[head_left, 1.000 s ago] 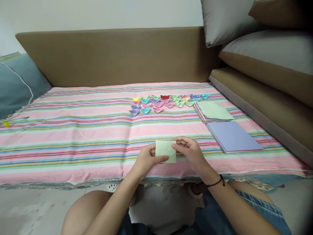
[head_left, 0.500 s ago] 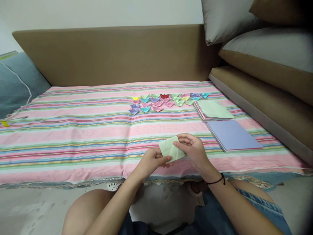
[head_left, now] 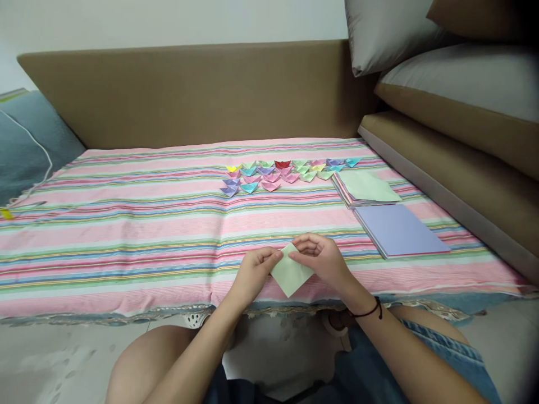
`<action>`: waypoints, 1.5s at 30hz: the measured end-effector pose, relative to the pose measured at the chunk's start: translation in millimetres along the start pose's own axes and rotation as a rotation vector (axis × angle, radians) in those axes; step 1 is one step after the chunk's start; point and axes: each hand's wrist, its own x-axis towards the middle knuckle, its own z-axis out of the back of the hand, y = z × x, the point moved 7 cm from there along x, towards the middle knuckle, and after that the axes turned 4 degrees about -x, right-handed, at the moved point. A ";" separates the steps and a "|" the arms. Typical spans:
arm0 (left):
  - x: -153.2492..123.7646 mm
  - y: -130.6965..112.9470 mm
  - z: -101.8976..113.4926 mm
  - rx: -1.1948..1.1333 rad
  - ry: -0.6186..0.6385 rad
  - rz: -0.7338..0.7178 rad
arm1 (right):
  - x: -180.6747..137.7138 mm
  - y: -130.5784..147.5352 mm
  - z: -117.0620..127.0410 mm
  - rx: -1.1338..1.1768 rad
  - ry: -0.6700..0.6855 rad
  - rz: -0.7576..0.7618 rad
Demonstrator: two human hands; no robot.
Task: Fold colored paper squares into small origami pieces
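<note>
A pale green square of folded paper is held up near the front edge of the striped cloth, one corner pointing down toward me. My left hand pinches its upper left edge between thumb and fingers. On the upper right edge, my right hand grips the same paper, thumb in front and fingers curled behind. Beyond my hands, several small folded paper boats stand in rows, among them a red paper boat and a turquoise paper boat.
To the right lie a stack of paper with a light green sheet on top and a lavender paper stack. Large cushions are piled at the right edge. A brown backrest borders the striped cloth. A white cable hangs at left.
The green paper has been turned so a corner now points toward me. My left hand has risen to its upper left edge, and my right hand has shifted slightly left.
</note>
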 end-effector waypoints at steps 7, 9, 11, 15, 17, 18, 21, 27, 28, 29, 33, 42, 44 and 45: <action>0.3 5.1 -6.9 0.084 0.091 0.069 | 1.9 2.0 10.2 -0.009 -0.057 -0.010; 0.9 4.1 -2.8 0.088 0.057 0.051 | 3.0 0.9 9.0 -0.011 -0.021 -0.021; 1.2 0.8 3.5 0.082 0.000 0.020 | 3.7 -0.9 7.0 0.007 0.028 -0.039; 0.4 -11.1 13.2 -0.012 -0.095 -0.074 | 3.9 -3.1 6.6 0.062 0.058 -0.061; -0.2 -17.1 14.8 -0.058 -0.111 -0.130 | 3.5 -1.9 7.1 0.086 0.042 -0.047; -0.4 -19.6 15.2 -0.056 -0.113 -0.155 | 3.2 -0.4 7.0 0.097 0.037 -0.032; -0.5 -22.3 16.4 0.009 -0.099 -0.163 | 1.9 8.1 6.4 0.094 0.045 0.040; -5.0 -22.6 14.8 -0.051 0.091 -0.034 | -5.4 17.7 4.8 0.087 0.247 -0.019; -6.3 -23.7 14.8 -0.070 0.113 -0.022 | -7.2 19.0 4.8 0.088 0.286 -0.028; -7.3 -24.9 14.9 -0.083 0.128 -0.017 | -8.7 20.3 5.1 0.085 0.315 -0.027; -8.7 -28.6 16.7 -0.048 0.124 -0.047 | -10.2 22.4 8.1 0.082 0.329 -0.007; -9.7 -28.4 13.4 -0.056 0.086 -0.043 | -5.1 19.8 14.2 0.028 0.182 0.008; -8.4 -26.3 17.0 -0.059 0.006 -0.056 | -5.0 20.1 13.9 0.012 0.151 0.016; -7.8 -25.5 18.7 -0.063 -0.034 -0.068 | -4.9 20.1 13.8 0.014 0.129 0.019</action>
